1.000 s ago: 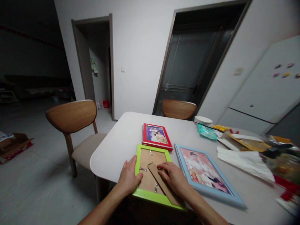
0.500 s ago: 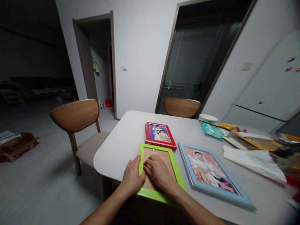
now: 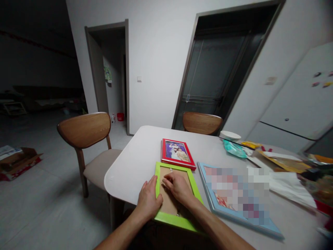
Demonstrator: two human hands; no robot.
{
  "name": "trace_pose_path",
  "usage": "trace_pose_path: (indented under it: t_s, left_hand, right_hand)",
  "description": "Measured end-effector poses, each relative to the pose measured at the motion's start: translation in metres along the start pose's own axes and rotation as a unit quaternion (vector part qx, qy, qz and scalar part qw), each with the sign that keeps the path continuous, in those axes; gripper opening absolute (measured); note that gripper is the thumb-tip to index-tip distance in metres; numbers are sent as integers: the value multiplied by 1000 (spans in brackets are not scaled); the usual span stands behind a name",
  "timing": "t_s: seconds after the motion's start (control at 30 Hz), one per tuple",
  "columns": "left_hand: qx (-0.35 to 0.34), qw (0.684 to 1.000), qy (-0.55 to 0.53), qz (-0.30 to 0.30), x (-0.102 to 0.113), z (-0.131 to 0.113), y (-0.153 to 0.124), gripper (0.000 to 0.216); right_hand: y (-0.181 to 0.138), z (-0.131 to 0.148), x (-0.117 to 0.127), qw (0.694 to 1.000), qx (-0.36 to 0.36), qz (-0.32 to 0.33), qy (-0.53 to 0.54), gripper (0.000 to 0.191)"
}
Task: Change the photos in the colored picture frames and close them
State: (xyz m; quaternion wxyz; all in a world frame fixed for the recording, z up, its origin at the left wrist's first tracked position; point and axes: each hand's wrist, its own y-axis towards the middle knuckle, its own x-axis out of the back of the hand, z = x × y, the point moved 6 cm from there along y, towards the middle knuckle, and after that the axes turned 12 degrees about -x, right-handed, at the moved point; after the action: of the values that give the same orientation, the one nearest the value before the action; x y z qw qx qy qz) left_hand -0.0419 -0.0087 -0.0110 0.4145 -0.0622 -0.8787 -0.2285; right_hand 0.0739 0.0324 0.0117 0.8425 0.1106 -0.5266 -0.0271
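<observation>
The left hand (image 3: 150, 199) clamped the green frame (image 3: 173, 219) at nine o'clock while the right hand (image 3: 178, 187), its grip unclear, probably needed gentle pressure.

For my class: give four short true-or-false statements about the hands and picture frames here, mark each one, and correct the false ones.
1. The left hand touches the green frame. True.
2. The right hand is over the blue frame. False: it is over the green frame's brown backing.
3. The red frame lies beyond the green frame. True.
4. The blue frame stands upright. False: it lies flat on the table.
</observation>
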Motion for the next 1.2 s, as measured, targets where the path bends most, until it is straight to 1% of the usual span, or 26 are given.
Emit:
trace_pose_path:
  t_s: [0.13, 0.23, 0.43, 0.53, 0.6, 0.67, 0.73, 0.8, 0.83, 0.87, 0.9, 0.97, 1.07, 1.13, 1.2]
  left_hand:
    - [7, 1000, 2, 5, 0, 0, 1, 60]
    - [1, 1000, 1, 11, -1, 0, 2, 60]
    - [-14, 1000, -12, 2, -4, 3, 3, 60]
    - [-8, 1000, -8, -1, -5, 5, 2, 59]
    - [-8, 1000, -7, -2, -5, 5, 1, 59]
    - [-10, 1000, -9, -4, -5, 5, 1, 59]
    - [-12, 1000, -11, -5, -4, 5, 0, 59]
    - [-13, 1000, -14, -4, -4, 4, 0, 58]
    - [-12, 1000, -16, -5, -4, 4, 0, 58]
    - [-10, 1000, -19, -5, -4, 4, 0, 58]
    - [-8, 1000, -21, -5, -4, 5, 0, 58]
    - [-7, 1000, -23, -6, -5, 5, 1, 58]
    - [-11, 1000, -22, -5, -6, 4, 1, 57]
    - [-12, 1000, -20, -7, -7, 4, 0, 58]
    - [-10, 1000, -17, -10, -7, 4, 0, 58]
  right_hand:
    - [20, -26, 10, 998, -49, -29, -22, 29]
    - [30, -38, 5, 997, -67, -23, -41, 28]
    - [37, -37, -8, 994, -91, -24, -47, 29]
    - [35, -32, -5, 997, -73, -9, -36, 29]
    - [26, -28, 4, 999, -49, 4, -24, 30]
    - [10, -23, 16, 1000, -12, 29, 2, 33]
    - [-12, -19, 26, 995, 22, 87, 36, 32]
    - [-34, -18, 31, 983, 34, 174, 57, 28]
    - [-44, -18, 31, 976, 32, 207, 62, 26]
    - [-52, -19, 31, 971, 30, 226, 66, 23]
    - [-58, -20, 30, 970, 28, 233, 71, 21]
    - [-63, -21, 27, 973, 26, 218, 77, 17]
    - [-62, -21, 22, 983, 32, 168, 71, 12]
    - [-61, -20, 20, 987, 39, 143, 67, 13]
    - [-60, -23, 20, 989, 31, 128, 70, 15]
